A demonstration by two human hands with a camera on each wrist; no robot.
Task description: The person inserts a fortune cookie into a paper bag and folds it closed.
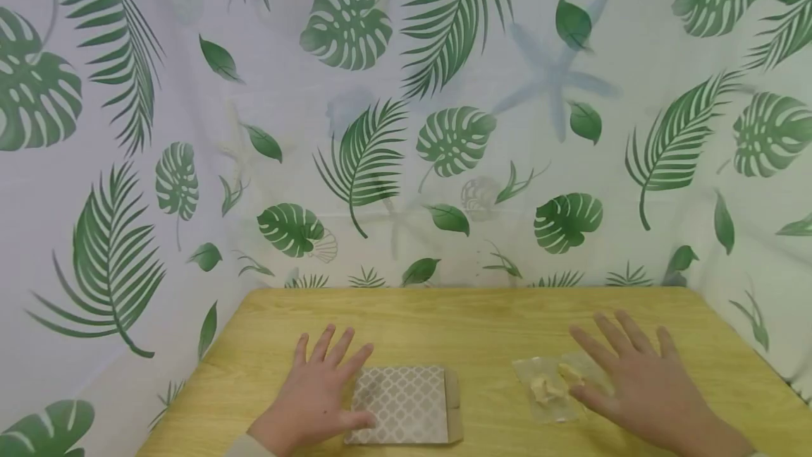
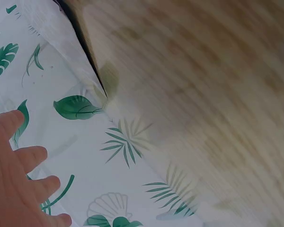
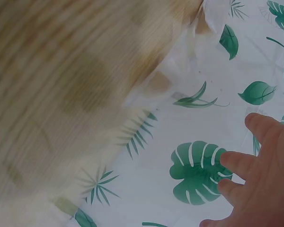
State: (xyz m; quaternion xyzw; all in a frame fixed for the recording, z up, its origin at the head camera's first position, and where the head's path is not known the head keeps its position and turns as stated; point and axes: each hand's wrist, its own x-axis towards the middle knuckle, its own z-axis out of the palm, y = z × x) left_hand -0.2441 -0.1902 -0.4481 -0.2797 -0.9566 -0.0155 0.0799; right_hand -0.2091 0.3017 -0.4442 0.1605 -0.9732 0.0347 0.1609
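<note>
1. Left hand (image 1: 315,393): fingers straight & spread, palm down, grasping nothing; thumb lies on the left edge of a flat grey paper bag w/ white lattice pattern & brown flap (image 1: 406,404).
2. Bag lies flat on the yellow-green wood-grain table (image 1: 469,323), near front edge, left of centre.
3. Clear plastic pouch w/ pale beige lumps inside (image 1: 550,388) lies flat, right of centre, well apart from bag.
4. Right hand (image 1: 634,383): released, fingers spread, over pouch's right side; contact unclear.
5. White curtain w/ green leaf print (image 1: 393,125) surrounds table; wrist views blurred.
</note>
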